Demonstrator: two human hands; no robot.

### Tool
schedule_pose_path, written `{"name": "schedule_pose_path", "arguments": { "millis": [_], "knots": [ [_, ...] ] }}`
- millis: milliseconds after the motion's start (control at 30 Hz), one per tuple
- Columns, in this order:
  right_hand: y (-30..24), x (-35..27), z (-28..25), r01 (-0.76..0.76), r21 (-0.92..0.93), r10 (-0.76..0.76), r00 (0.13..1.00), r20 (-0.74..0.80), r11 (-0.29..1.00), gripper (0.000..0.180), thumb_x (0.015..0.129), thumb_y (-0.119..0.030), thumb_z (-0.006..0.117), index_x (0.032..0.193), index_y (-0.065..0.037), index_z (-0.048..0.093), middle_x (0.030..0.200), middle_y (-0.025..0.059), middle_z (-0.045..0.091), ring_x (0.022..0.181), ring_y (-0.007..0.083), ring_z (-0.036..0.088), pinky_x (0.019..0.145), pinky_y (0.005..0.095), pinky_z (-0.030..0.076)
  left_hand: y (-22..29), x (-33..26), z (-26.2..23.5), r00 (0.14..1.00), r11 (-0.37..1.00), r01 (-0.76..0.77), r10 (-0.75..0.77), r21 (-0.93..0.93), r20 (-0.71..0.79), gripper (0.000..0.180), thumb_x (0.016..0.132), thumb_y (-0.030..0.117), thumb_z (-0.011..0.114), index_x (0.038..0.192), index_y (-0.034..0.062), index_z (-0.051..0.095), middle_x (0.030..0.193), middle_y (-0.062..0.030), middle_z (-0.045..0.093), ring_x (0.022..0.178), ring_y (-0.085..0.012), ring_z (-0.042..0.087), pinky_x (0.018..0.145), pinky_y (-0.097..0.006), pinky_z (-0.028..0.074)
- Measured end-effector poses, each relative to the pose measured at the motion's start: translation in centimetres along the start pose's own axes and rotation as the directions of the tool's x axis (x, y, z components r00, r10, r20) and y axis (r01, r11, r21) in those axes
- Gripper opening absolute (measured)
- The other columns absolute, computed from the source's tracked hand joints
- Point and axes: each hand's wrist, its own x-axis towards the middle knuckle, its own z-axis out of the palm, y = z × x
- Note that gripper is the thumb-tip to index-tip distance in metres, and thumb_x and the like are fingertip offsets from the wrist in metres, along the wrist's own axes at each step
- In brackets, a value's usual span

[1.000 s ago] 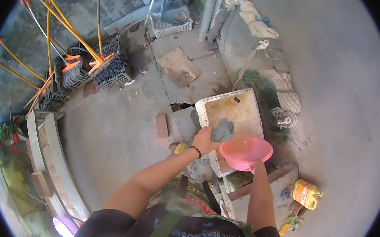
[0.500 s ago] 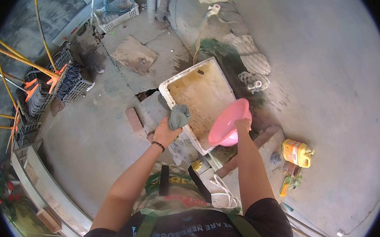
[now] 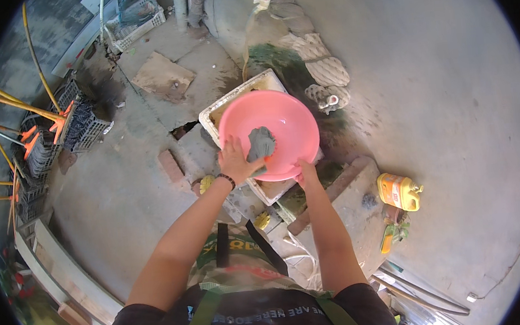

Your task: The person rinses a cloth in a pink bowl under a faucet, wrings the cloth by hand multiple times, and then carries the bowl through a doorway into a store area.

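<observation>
The pink basin (image 3: 297, 122) is over the white foam box (image 3: 209, 112), with its open side facing up. My right hand (image 3: 304, 170) grips its near rim, thumb at the edge. Inside lies a crumpled grey-green cloth (image 3: 262, 142). At the basin's near left edge, my left hand (image 3: 236, 160) has its fingers spread, close beside the cloth. It wears a dark bracelet (image 3: 227, 178). A small orange spot shows by the thumb; I cannot tell what it is. The basin hides most of the box.
A yellow jug (image 3: 398, 192) lies on the floor at right. Bricks (image 3: 170, 165) and slabs surround the box. Mops with orange clamps stand in dark crates (image 3: 87, 129) at left. A tap (image 3: 329, 101) on a wrapped pipe is beyond the box. A white crate (image 3: 137, 28) sits far back.
The basin has moved left and levelled from its tilt, now covering much of the box. The cloth has gone from my left hand into the basin, and that hand has opened.
</observation>
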Motion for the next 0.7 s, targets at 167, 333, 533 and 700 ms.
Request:
{"name": "schedule_pose_path", "arguments": {
  "millis": [167, 333, 533, 700],
  "knots": [
    [-0.7, -0.5, 0.4, 0.037, -0.006, -0.037, 0.999, 0.023, 0.999, 0.022, 0.075, -0.004, 0.055, 0.097, 0.000, 0.055, 0.079, 0.0085, 0.058, 0.065, 0.0209, 0.060, 0.052, 0.0322, 0.049, -3.5, 3.3, 2.3, 0.921, 0.904, 0.332, -0.372, -0.269, -0.115, 0.105, 0.066, 0.054, 0.074, 0.140, -0.0035, 0.026, 0.143, -0.0226, 0.029, 0.128, -0.0334, 0.038, 0.105, -0.048, 0.032],
    [-2.0, -1.5, -1.1, 0.070, -0.058, -0.066, 0.996, 0.062, 0.996, 0.026, 0.078, -0.011, 0.060, 0.101, -0.001, 0.053, 0.084, 0.0080, 0.058, 0.071, 0.0200, 0.060, 0.056, 0.0329, 0.050, -5.9, 2.5, 2.5, 0.674, 0.008, 0.738, -0.014, -0.674, 0.738, 0.061, 0.079, 0.026, 0.069, 0.129, 0.0079, 0.041, 0.116, -0.0138, 0.056, 0.097, -0.0263, 0.062, 0.078, -0.041, 0.055],
    [-12.2, -1.5, 2.0, 0.434, -0.864, -0.761, 0.642, 0.097, 0.256, 0.057, 0.082, -0.039, 0.066, 0.115, 0.004, 0.047, 0.101, 0.0194, 0.060, 0.091, 0.0290, 0.061, 0.078, 0.0396, 0.048, -6.9, 3.7, 7.5, 0.735, 0.058, 0.673, -0.157, -0.737, 0.659, 0.047, 0.077, 0.008, 0.061, 0.121, 0.0088, 0.048, 0.091, -0.0083, 0.062, 0.074, -0.0206, 0.065, 0.058, -0.034, 0.058],
    [-20.5, -1.5, 7.6, 0.140, -0.974, -0.656, 0.755, -0.012, 0.179, 0.065, 0.082, -0.043, 0.062, 0.122, 0.003, 0.042, 0.105, 0.0252, 0.063, 0.098, 0.0391, 0.061, 0.084, 0.0452, 0.047, -3.1, 3.8, 7.4, 0.841, 0.282, 0.540, -0.227, -0.793, 0.491, 0.038, 0.078, 0.008, 0.060, 0.115, 0.0038, 0.050, 0.085, -0.0094, 0.063, 0.068, -0.0209, 0.065, 0.053, -0.035, 0.059]
  ]
}}
